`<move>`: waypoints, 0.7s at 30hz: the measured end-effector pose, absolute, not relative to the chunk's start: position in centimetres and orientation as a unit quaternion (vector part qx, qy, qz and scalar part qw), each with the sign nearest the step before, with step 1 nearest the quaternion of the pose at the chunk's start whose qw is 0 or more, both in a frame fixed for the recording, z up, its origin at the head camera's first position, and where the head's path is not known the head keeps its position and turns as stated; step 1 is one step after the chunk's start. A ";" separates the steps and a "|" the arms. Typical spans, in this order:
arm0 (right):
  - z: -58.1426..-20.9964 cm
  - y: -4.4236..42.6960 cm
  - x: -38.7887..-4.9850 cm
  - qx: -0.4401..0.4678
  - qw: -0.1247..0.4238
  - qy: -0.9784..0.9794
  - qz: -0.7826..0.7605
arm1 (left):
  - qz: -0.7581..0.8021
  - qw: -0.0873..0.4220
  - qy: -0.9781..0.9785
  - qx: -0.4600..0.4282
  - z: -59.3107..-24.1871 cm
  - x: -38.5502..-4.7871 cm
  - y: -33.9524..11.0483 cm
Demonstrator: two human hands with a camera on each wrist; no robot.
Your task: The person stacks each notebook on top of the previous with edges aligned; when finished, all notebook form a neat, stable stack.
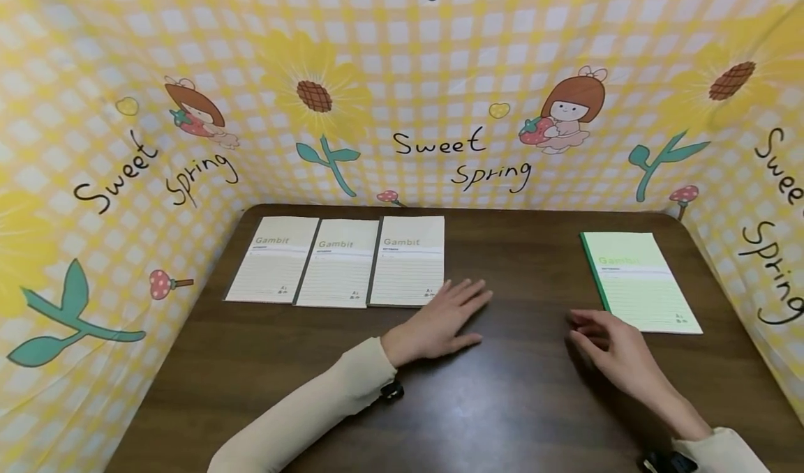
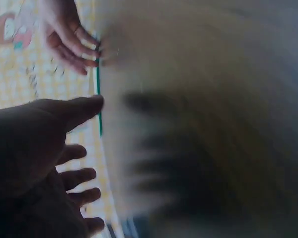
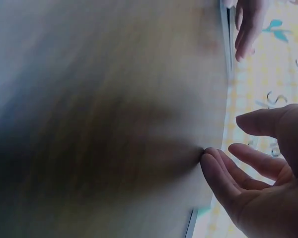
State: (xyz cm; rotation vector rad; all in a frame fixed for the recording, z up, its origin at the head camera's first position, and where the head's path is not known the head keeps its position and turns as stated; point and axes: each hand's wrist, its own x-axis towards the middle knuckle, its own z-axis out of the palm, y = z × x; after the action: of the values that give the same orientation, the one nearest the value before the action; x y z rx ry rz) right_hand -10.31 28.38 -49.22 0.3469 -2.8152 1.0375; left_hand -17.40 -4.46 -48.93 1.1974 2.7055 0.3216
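Three notebooks with dark spines lie side by side at the left of the table: a left one (image 1: 273,260), a middle one (image 1: 337,264) and a right one (image 1: 407,260). My left hand (image 1: 437,321) is spread flat just by the lower right corner of the right one, its fingers straight and holding nothing. On the right lies a pale green notebook (image 1: 641,281) with a green spine. Beside its lower left edge is my right hand (image 1: 618,351), fingers loosely bent with nothing between them. The right wrist view shows a gap between that hand's thumb and fingers (image 3: 221,181).
The dark wooden table (image 1: 502,389) is bordered at the back and both sides by a yellow checked cloth (image 1: 440,96) printed with flowers and lettering. Bare wood (image 1: 509,257) lies between the row of notebooks and the green one.
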 end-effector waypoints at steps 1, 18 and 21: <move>-49.3 28.9 -10.2 0.114 0.069 -0.932 0.338 | 0.095 0.083 0.898 0.421 -48.9 -17.4 -3.7; -50.1 35.9 -8.5 0.091 0.101 -0.973 0.189 | -0.033 0.162 0.853 0.496 -48.9 -17.3 10.1; -50.1 37.4 -8.8 0.095 0.094 -0.975 0.180 | -0.046 0.166 0.852 0.494 -48.9 -17.6 12.4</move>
State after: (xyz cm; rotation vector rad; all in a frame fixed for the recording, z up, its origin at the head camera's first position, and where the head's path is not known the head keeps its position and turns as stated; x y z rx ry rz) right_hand -8.77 37.37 -50.08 0.2814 -2.8911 0.5325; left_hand -17.63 12.41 -48.89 1.4058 2.4268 -0.1309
